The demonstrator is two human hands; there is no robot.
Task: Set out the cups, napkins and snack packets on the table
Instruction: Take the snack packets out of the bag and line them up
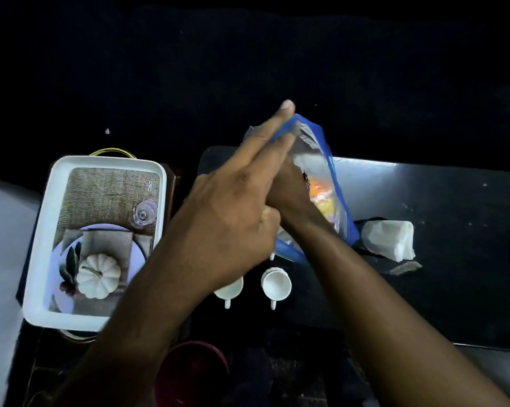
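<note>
A clear plastic bag with a blue rim (321, 171) is held up above the dark table (438, 259); orange and yellow snack packets show through it. My left hand (233, 218) pinches the bag's top edge between its fingers. My right hand (289, 192) reaches into the bag's mouth, mostly hidden behind the left hand, so its fingers cannot be made out. A white cup (276, 284) stands on the table below the hands, handle toward me. A second white cup (230, 290) is beside it, half covered by my left wrist. A stack of white napkins (390, 239) lies to the right.
A white tray (42, 259) with a printed picture of a pumpkin and a plate sits at the left on a stand. A dark red round object (195, 368) is near the bottom. The room beyond the table is dark.
</note>
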